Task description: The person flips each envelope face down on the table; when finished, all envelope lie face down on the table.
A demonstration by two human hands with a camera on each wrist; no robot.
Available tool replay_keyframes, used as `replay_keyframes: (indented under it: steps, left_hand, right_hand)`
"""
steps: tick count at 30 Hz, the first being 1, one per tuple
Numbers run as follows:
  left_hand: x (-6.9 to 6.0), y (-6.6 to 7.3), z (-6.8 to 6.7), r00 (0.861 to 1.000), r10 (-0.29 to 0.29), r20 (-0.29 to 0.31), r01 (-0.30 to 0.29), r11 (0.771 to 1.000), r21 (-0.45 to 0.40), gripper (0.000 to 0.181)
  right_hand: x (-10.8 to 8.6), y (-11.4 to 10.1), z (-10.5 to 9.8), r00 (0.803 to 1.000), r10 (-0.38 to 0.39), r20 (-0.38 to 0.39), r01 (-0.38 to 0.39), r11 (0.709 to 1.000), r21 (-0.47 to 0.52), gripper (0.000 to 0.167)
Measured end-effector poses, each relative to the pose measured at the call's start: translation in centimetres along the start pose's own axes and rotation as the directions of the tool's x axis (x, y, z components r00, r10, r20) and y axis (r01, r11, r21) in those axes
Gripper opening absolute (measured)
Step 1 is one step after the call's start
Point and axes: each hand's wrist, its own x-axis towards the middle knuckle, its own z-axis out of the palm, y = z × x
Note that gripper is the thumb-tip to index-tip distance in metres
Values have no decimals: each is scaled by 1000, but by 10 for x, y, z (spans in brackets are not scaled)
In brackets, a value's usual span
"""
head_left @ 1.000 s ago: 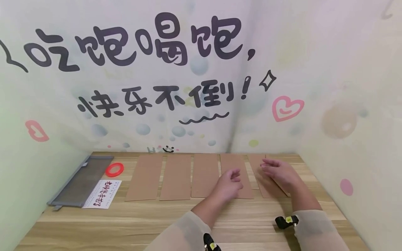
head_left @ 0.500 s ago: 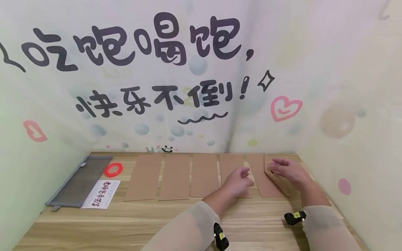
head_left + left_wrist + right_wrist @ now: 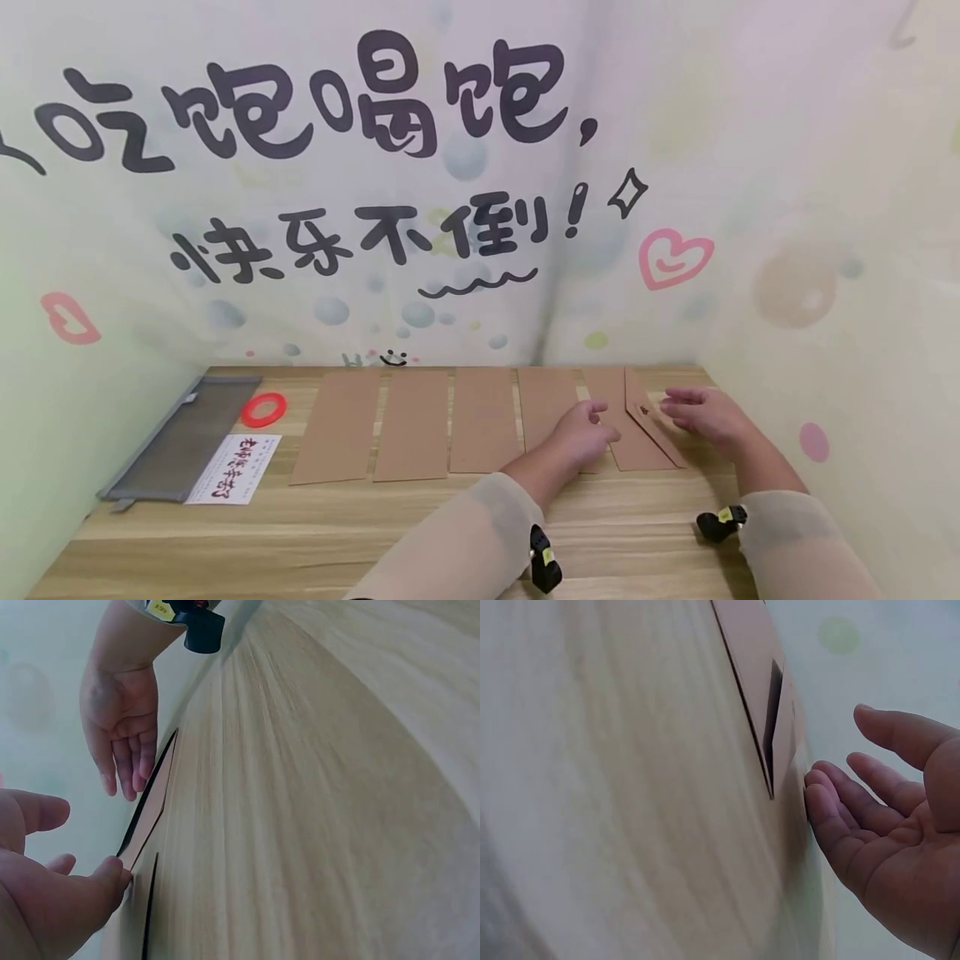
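A brown paper envelope (image 3: 611,417) lies at the right end of a row, its long flap (image 3: 651,421) lifted along the right side with a small dark mark on it. In the right wrist view the flap (image 3: 782,735) stands at an angle to the body. My right hand (image 3: 705,419) hovers just right of the flap, fingers extended, holding nothing. My left hand (image 3: 573,437) is over the neighbouring envelope (image 3: 547,396), its fingers loosely bent. In the left wrist view, a fingertip (image 3: 112,874) of it is close to an envelope's edge; contact cannot be told.
More brown envelopes (image 3: 411,425) lie flat side by side to the left. Beyond them are a red ring (image 3: 263,410), a white card with red writing (image 3: 234,475) and a grey mesh pouch (image 3: 187,437). Printed walls (image 3: 480,317) border the wooden table (image 3: 300,550).
My right hand has moved right, off the last envelope, and its flap has come into view, lifted. My left hand has shifted right too. The head view has turned slightly right.
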Motion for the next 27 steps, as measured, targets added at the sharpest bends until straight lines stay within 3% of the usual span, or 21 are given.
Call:
replay_keyframes:
  steps: [7, 17, 27]
  left_hand:
    - [5, -6, 2, 1000, 4, -24, -5, 1000, -21, 50]
    - [2, -7, 12, 1000, -5, -28, 4, 1000, -31, 48]
    - [2, -8, 11, 999, -15, -28, 14, 999, -40, 47]
  right_hand:
    - [-1, -1, 3, 1000, -14, 0, 14, 1000, -9, 67]
    - [-4, -1, 5, 999, -11, 48, 5, 993, 117, 67]
    - [-8, -8, 2, 995, -26, 99, 5, 979, 203, 62]
